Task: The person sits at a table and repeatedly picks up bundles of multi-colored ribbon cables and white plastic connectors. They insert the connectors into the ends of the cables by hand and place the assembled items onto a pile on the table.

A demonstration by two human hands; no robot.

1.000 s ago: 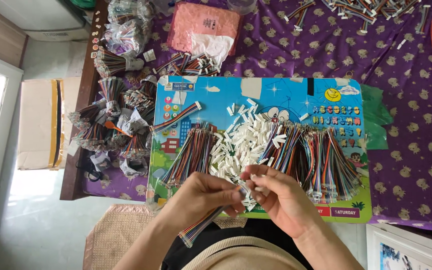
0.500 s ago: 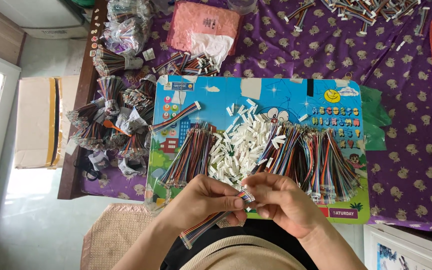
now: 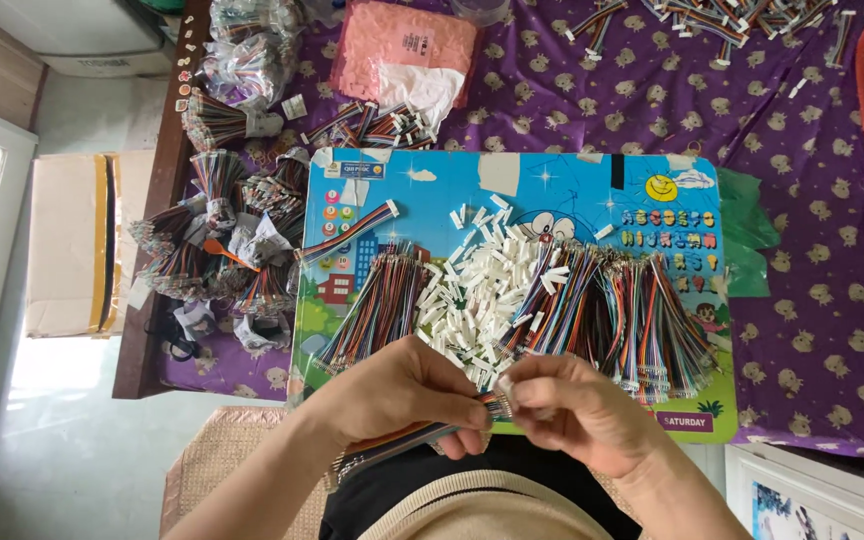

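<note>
left hand (image 3: 402,395) grip pinches ribbon cable (image 3: 407,440) | right hand (image 3: 577,410) grip pinches white connector (image 3: 505,384) | connector pile (image 3: 482,290), wire bundles (image 3: 642,310) on cartoon board (image 3: 552,190) | counter (image 3: 822,330), purple cloth

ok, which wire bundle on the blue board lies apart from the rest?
The single ribbon of coloured wires lying slantwise near the board's upper left corner. The other bundles lie packed along the lower half, flanking the white connectors.

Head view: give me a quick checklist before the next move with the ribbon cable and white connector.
1. Left hand grips multicoloured ribbon cable: ok.
2. Right hand pinches white connector at cable end: ok.
3. Wires seated in connector: cannot tell, fingers cover it.
4. Pile of white connectors close by on blue board: ok.
5. Loose cable bundles beside pile: ok.
</note>
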